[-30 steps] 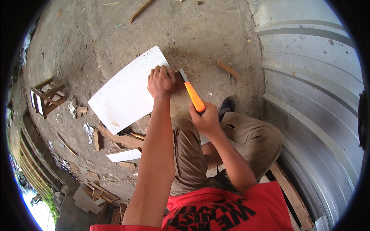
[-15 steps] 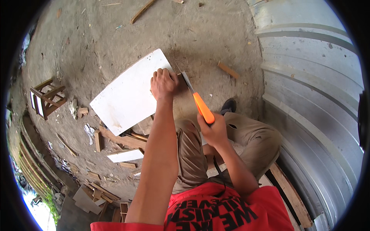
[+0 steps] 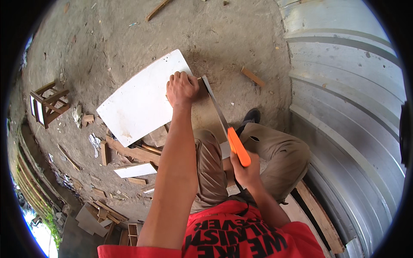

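Note:
A handsaw point(image 3: 218, 107) with an orange handle is gripped in my right hand point(image 3: 247, 170), which is close to my right knee. Its blade slants up and away to the end of a small wooden strip point(image 3: 199, 79). My left hand point(image 3: 182, 89) is closed over that strip, pressing it at the right edge of a white board point(image 3: 137, 101); most of the strip is hidden under the fingers. The board lies tilted to the left of my legs, and a brownish panel point(image 3: 206, 114) shows below its right edge.
A small wooden stool point(image 3: 49, 103) lies at the left. Wood offcuts point(image 3: 133, 150) are scattered beside my left forearm. A short wood block point(image 3: 253, 77) rests on the dirt floor beyond the saw. Corrugated metal sheeting point(image 3: 344, 90) walls the right side.
My right hand has pulled the saw back toward my body, so more of the blade shows. The left hand stays in place on the strip. The view has shifted slightly.

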`<control>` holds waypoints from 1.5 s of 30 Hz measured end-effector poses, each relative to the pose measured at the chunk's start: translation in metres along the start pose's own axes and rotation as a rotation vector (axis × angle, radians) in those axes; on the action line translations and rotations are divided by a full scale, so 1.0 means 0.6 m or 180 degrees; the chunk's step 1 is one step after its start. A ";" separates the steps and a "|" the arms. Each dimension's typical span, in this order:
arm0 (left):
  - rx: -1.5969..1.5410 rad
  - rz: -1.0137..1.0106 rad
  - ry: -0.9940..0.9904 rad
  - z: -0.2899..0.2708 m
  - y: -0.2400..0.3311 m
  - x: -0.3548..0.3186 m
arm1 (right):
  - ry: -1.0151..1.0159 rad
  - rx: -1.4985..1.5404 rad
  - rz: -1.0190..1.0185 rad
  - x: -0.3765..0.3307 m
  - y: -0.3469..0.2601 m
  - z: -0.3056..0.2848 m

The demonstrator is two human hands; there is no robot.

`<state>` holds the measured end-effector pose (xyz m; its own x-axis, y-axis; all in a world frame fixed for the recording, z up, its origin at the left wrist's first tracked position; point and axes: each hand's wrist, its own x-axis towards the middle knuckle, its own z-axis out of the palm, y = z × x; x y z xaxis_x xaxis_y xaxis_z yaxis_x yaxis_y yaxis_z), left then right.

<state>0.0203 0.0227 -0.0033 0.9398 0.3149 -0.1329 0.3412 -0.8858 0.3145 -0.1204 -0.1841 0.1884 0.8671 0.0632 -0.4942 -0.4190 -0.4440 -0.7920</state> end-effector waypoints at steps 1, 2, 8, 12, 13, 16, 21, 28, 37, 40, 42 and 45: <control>-0.0009 0.0017 -0.0016 0.002 0.000 0.000 | -0.0021 0.0186 0.0280 0.076 -0.011 0.026; -0.0014 0.0035 0.0023 0.003 0.004 0.004 | 0.0023 0.0060 0.0018 0.154 0.007 0.055; 0.0052 0.0013 -0.0161 -0.001 0.002 -0.007 | 0.0131 0.0040 0.0057 0.152 -0.001 0.090; 0.0046 -0.0016 -0.0233 -0.006 0.000 -0.011 | -0.0369 -0.0054 0.0188 -0.075 -0.018 -0.018; 0.0020 0.0015 -0.0162 -0.010 0.005 0.001 | -0.0294 -0.0048 0.0213 -0.082 -0.030 -0.028; -0.0062 0.0022 0.0015 0.001 0.001 -0.002 | -0.0105 0.0088 0.0286 -0.046 -0.040 -0.025; -0.0055 0.0075 -0.0143 -0.001 0.011 0.004 | -0.0028 0.0062 0.0002 0.247 -0.019 0.080; -0.0038 0.0097 0.0075 0.004 -0.002 -0.004 | -0.0427 0.0001 0.0554 -0.078 -0.037 -0.029; -0.0187 0.0163 0.0118 -0.002 0.013 0.003 | 0.0095 0.0052 -0.0030 0.259 0.001 0.094; -0.0120 0.0197 0.0116 -0.003 0.012 0.002 | 0.0153 0.0032 -0.0140 0.262 0.009 0.110; -0.0079 0.0114 0.0126 0.005 -0.006 0.000 | -0.0062 -0.0067 0.0118 0.147 0.010 0.070; -0.0144 0.0151 0.0137 0.000 0.000 -0.010 | -0.0395 -0.0079 0.0456 -0.065 -0.023 -0.020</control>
<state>0.0147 0.0210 -0.0027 0.9545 0.2882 -0.0766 0.2960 -0.8840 0.3619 -0.1450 -0.1912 0.2231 0.7584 0.1068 -0.6430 -0.5279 -0.4780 -0.7020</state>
